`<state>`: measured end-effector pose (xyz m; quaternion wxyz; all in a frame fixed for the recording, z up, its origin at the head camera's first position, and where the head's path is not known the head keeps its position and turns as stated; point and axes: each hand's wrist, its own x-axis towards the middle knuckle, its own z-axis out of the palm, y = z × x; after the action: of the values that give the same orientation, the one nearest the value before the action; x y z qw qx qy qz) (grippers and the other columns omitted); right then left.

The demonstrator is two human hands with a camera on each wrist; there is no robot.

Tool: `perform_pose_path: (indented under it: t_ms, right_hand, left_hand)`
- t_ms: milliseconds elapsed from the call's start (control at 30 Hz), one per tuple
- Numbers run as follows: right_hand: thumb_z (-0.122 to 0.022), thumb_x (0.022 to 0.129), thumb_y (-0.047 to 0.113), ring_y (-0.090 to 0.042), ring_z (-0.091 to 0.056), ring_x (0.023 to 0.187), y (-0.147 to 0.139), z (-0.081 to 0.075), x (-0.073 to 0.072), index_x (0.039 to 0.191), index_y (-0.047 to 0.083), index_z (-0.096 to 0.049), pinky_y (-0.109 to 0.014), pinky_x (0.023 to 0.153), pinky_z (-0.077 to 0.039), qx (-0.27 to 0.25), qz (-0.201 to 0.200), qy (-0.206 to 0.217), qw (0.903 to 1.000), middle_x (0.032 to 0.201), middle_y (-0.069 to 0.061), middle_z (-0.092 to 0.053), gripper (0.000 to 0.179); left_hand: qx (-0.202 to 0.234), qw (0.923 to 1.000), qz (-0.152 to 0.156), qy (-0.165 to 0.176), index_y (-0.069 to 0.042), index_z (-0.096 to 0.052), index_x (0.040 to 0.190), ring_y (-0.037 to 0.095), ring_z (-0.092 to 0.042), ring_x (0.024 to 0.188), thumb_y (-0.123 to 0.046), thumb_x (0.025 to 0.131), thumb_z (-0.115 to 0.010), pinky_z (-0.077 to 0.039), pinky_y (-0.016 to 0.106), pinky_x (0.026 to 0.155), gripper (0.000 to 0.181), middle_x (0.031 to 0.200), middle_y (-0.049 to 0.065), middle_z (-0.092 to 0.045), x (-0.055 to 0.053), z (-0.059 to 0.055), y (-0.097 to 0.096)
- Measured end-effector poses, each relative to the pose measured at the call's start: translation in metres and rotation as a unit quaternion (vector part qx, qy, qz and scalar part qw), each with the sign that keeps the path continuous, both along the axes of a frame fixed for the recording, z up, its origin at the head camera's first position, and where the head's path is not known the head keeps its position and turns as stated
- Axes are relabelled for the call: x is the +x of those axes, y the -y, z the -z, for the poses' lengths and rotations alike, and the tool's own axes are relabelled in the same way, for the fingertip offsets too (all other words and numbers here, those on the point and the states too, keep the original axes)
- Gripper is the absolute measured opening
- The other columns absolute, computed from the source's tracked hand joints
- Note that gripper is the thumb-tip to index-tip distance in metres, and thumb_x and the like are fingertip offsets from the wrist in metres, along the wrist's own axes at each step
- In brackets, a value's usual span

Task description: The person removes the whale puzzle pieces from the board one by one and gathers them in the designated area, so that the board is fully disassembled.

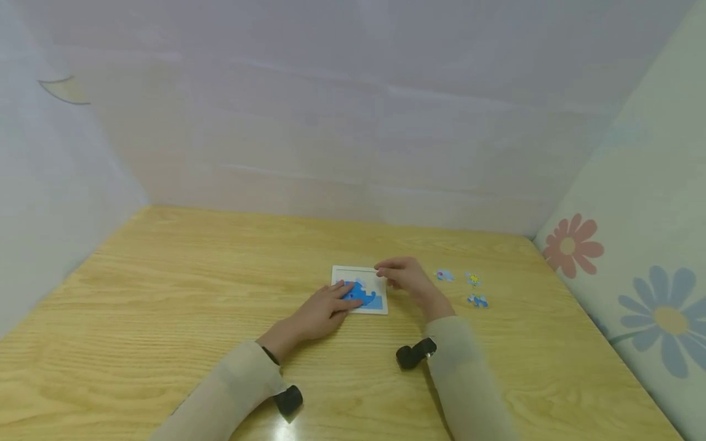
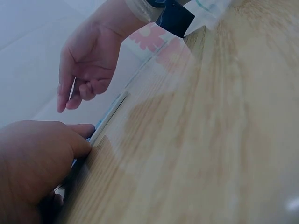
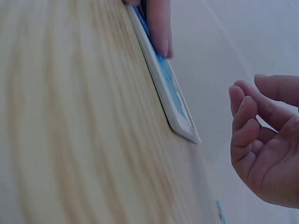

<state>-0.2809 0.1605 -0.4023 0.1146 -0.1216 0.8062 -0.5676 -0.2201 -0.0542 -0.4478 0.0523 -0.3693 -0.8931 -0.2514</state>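
Resting straight-fingered on the white jigsaw tray [image 1: 360, 311], head view, the left hand [image 1: 321, 312] likely steadies it for fitting; loose jigsaw pieces [image 1: 477, 301] lie rightward. Left wrist: right hand [image 2: 91, 60] loosely curled, empty-looking. Right wrist: its grip stands parted; pinching a piece seems needed.

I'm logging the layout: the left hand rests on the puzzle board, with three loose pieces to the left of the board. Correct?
No: the head view shows three loose pieces right of the puzzle board. The left hand does rest on it.
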Motion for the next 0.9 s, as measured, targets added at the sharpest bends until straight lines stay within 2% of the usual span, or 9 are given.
perform_pose_path:
  t_ms: [200,333,567,700,900]
  right_hand:
    - [-0.056,0.082,0.008,-0.013,-0.050,0.057,0.011,0.011,0.001,0.099,-0.007,-0.061,-0.024,0.055,-0.043,-0.003,0.003,0.038,0.9993,0.077,-0.008,-0.060,0.023]
    - [-0.057,0.081,0.007,-0.011,-0.049,0.057,0.015,0.018,0.001,0.096,-0.006,-0.063,-0.022,0.054,-0.042,-0.007,0.010,0.039,0.9992,0.074,-0.006,-0.059,0.021]
    - [-0.056,0.080,0.003,-0.014,-0.051,0.072,0.018,0.028,0.003,0.092,-0.007,-0.063,-0.022,0.061,-0.043,0.009,0.046,0.005,0.9989,0.089,-0.009,-0.060,0.017]
    - [-0.056,0.081,0.003,-0.015,-0.052,0.075,0.020,0.031,0.006,0.093,-0.006,-0.063,-0.024,0.065,-0.044,0.022,0.053,-0.006,0.9984,0.091,-0.011,-0.060,0.017]
    - [-0.055,0.081,-0.002,-0.016,-0.051,0.077,0.022,0.033,0.005,0.092,-0.006,-0.063,-0.026,0.068,-0.044,0.005,0.059,-0.018,0.9981,0.090,-0.011,-0.059,0.015]
  left_hand:
    - [-0.003,1.0000,0.003,0.003,-0.014,-0.052,0.122,0.033,-0.023,0.123,-0.012,0.088,-0.046,-0.020,0.052,0.094,0.034,0.133,0.016,-0.032,0.000,-0.001,-0.002]
    - [-0.002,1.0000,0.002,0.004,-0.014,-0.052,0.122,0.034,-0.023,0.123,-0.012,0.088,-0.046,-0.019,0.052,0.094,0.034,0.134,0.017,-0.031,-0.001,-0.003,-0.002]
    - [-0.003,1.0000,0.002,-0.002,-0.013,-0.052,0.122,0.034,-0.023,0.123,-0.012,0.088,-0.047,-0.020,0.051,0.094,0.034,0.133,0.017,-0.032,-0.003,0.001,-0.003]
    - [0.013,0.9999,0.001,0.001,-0.011,-0.054,0.119,0.034,-0.024,0.123,-0.012,0.087,-0.048,-0.020,0.049,0.095,0.033,0.132,0.018,-0.033,-0.002,0.002,-0.004]
    - [0.038,0.9991,-0.019,0.006,-0.011,-0.058,0.115,0.032,-0.025,0.122,-0.013,0.085,-0.052,-0.023,0.045,0.095,0.031,0.132,0.019,-0.033,-0.003,0.000,-0.004]
